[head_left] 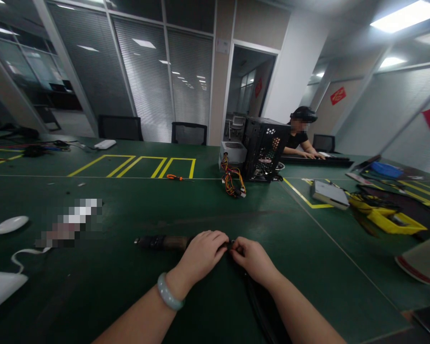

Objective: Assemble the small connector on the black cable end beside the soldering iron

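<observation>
I work at a dark green tabletop (pixel 146 203), the fingers of my left hand (pixel 205 251) closed over the right part of a long black tool (pixel 159 242) lying at the lower centre of the frame, its metal tip pointing left. The fingers of my right hand (pixel 254 258) are pinched on a small dark piece (pixel 231 242) just beside the left fingers; its shape is mostly hidden. A black cable (pixel 256 301) runs toward the bottom edge by my right forearm. Yellow tape outlines (pixel 192 168) mark the surface at upper left and right, with an orange-handled screwdriver (pixel 175 177) lying just below the left set. At upper centre a black computer case (pixel 267 148) stands upright beside a grey power supply (pixel 232 155) with bundled wires. Beyond it, a person (pixel 299 138) has both hands on a long black object (pixel 317 161). Glass partitions (pixel 143 71) with blinds, an open doorway (pixel 252 86) and ceiling lights (pixel 410 15) fill the top. A red diamond sign (pixel 338 96) at upper right bears one character, too small to read surely; the pixelated strip (pixel 73 222) at left is illegible.
</observation>
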Motion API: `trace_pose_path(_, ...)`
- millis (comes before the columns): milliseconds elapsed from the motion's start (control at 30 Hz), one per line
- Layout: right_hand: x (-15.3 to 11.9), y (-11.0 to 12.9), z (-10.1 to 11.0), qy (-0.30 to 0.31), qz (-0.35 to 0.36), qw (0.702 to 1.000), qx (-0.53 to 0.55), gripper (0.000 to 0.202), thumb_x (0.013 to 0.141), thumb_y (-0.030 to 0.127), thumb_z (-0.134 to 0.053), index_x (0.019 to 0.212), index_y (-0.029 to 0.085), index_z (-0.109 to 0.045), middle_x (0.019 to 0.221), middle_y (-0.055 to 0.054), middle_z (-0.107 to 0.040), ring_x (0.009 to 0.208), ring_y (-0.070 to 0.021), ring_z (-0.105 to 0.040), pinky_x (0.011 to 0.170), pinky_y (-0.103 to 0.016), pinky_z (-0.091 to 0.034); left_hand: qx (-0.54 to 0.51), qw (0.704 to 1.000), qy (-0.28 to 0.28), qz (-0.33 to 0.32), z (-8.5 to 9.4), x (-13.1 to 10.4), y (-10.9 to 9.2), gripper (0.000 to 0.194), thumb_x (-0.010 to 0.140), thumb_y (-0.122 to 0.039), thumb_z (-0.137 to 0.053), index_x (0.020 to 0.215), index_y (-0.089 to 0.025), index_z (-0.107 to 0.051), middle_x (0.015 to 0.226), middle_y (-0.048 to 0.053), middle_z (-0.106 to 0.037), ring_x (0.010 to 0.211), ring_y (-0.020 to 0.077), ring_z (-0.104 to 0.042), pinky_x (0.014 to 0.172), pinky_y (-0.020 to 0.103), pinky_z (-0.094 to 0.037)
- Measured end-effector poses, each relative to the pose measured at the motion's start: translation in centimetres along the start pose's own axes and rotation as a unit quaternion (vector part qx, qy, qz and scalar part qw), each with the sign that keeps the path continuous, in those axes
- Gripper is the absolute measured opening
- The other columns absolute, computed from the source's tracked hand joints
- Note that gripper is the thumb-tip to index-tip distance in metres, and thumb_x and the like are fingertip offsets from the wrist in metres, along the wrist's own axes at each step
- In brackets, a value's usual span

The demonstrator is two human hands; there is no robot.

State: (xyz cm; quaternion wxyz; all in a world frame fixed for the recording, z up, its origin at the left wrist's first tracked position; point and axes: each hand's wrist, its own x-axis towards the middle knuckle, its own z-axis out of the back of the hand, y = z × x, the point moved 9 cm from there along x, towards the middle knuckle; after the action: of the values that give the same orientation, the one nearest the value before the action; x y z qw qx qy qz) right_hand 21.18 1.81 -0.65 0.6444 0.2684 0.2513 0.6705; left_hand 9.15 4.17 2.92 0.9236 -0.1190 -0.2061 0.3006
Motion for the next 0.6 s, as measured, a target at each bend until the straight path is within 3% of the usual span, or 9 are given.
trace_pose_path(267,-0.06,0.07,0.02,0.004,0.0,1.0,0.001,0.007,0.084,0.025,-0.057,0.081,0.02,-0.061,0.071,0.003,-0.064,0.062,-0.0114,-0.056,0.056,-0.02,-0.035,0.006,1.0,-0.007,0.013,0.22,0.16,-0.06,0.011,0.093,-0.022,-0.049,0.092,-0.021,-0.06,0.099,0.002,-0.063,0.095,0.0182,-0.059,0.092,0.036,-0.042)
trace_pose_path(400,-0.06,0.11,0.02,0.003,0.0,1.0,0.003,0.006,0.083,0.023,-0.057,0.08,0.02,-0.061,0.07,0.003,-0.064,0.061,-0.0114,-0.056,0.057,-0.02,-0.036,-0.002,1.0,-0.013,0.015,0.37,0.11,-0.02,0.015,0.094,-0.019,-0.047,0.097,-0.023,-0.061,0.105,0.0,-0.063,0.096,0.017,-0.058,0.088,0.034,-0.044)
trace_pose_path(600,0.09,-0.07,-0.02,-0.003,0.006,1.0,-0.008,0.007,0.083,0.023,-0.056,0.081,0.019,-0.062,0.07,0.002,-0.065,0.062,-0.0118,-0.056,0.058,-0.021,-0.037,0.004,1.0,0.0,-0.018,0.06,-0.11,-0.26,0.019,0.084,-0.015,-0.056,0.099,-0.024,-0.063,0.114,0.001,-0.062,0.103,0.0198,-0.057,0.094,0.037,-0.042)
